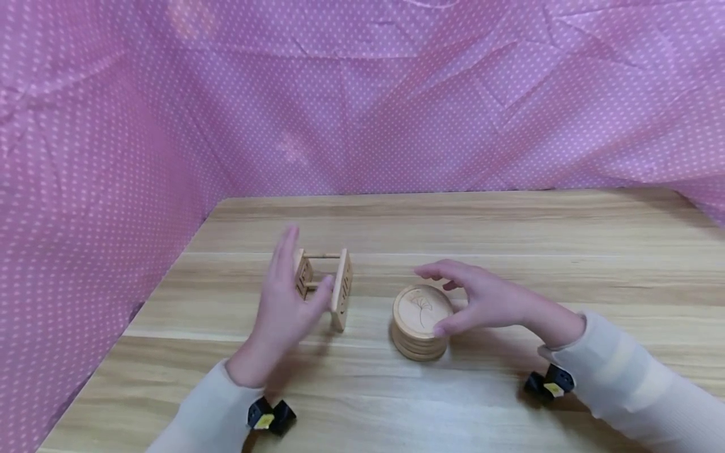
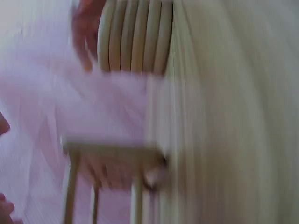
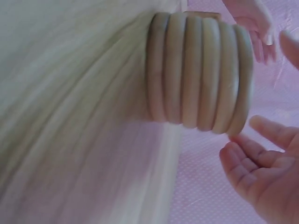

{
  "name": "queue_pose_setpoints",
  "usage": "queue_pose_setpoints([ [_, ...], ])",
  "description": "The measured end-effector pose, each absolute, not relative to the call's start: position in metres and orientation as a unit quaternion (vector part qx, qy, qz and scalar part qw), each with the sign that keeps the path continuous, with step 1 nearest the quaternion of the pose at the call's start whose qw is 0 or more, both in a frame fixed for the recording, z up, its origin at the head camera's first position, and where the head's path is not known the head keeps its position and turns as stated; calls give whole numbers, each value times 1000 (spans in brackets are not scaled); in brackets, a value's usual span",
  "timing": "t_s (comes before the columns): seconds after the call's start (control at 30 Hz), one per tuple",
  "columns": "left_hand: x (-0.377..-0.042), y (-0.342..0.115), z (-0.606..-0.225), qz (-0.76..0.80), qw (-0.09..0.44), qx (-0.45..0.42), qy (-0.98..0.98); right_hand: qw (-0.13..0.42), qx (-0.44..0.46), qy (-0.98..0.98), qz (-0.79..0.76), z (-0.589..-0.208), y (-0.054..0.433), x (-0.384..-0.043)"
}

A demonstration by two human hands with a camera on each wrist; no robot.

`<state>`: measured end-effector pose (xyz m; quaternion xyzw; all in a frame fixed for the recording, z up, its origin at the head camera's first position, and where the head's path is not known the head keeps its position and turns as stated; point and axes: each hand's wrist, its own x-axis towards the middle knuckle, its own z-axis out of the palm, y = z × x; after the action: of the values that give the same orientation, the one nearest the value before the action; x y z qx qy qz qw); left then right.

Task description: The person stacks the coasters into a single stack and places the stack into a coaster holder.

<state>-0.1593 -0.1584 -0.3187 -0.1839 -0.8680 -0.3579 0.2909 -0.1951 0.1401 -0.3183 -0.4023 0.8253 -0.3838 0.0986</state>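
A stack of several round wooden coasters (image 1: 421,314) stands on the table, its top one engraved with a flower. My right hand (image 1: 478,299) hovers at the stack's right side, thumb and fingers spread around its upper edge; the right wrist view shows the coasters (image 3: 198,74) beside the fingers, and whether they touch is unclear. To the left is a small wooden rack (image 1: 342,292) with slotted side panels joined by rods. My left hand (image 1: 286,308) is raised over its left part with fingers straight, hiding some of it. The rack (image 2: 114,151) looks blurred in the left wrist view.
The wood-grain table (image 1: 362,402) spreads under both hands. Pink dotted cloth (image 1: 362,126) hangs behind it and along the left. Small black devices are strapped at the left cuff (image 1: 272,416) and the right cuff (image 1: 549,382).
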Motion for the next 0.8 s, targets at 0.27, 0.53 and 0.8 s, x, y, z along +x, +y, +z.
queue_pose_setpoints([
  [0.27, -128, -118, -317, -362, 173, -322, -857, 89, -349, 875, -323, -304, 132, -178],
  [0.53, -121, -93, -329, -414, 36, -217, -883, 82, -339, 895, -279, -299, 122, -171],
  [0.8, -129, -84, -341, -429, -35, -159, -889, 124, -324, 904, -249, -296, 112, -169],
])
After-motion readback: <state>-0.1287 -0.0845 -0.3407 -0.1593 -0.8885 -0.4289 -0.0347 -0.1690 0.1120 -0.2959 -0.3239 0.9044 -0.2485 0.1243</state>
